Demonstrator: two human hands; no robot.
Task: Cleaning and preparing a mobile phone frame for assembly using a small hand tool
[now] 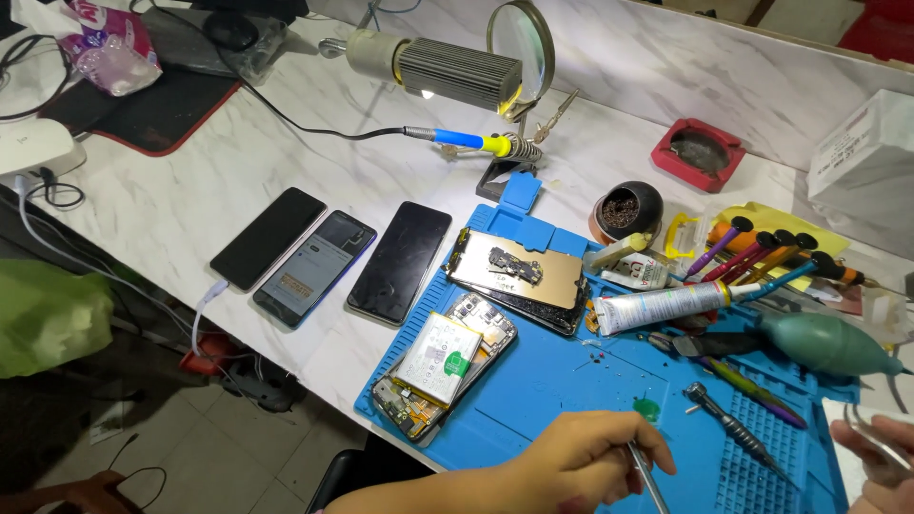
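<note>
The person's left hand (581, 457) is low in the picture, over the front edge of a blue work mat (571, 381), and its fingers are curled shut around a thin metal tool (647, 481) that points down and out of view. The right hand (876, 462) is at the right edge, only partly seen, and it pinches a pair of silver tweezers (876, 440). Near the left hand, on the left side of the mat, lies an opened phone (445, 366) with a flat battery (440, 345) on top; the battery has a pale label and a small green tab. Just behind it lies a gold-coloured phone back (519, 271) with a small dark part on it. A white tube (662, 306) with small print and a white cap lies on its side across the middle of the mat. To its right are a black screwdriver (728, 426), dark pliers (705, 343) and a green rubber air blower (828, 345). Left of the mat, three dark phones (333, 257) lie side by side on the white marble table (190, 181); the middle one has a lit screen. At the back stand a soldering iron (466, 141) with a blue and yellow handle, a round magnifying glass (522, 43), a red ashtray (698, 152) and a white box (866, 167) at the right edge. A pink and white plastic bag (105, 43) sits in the far left corner.
</note>
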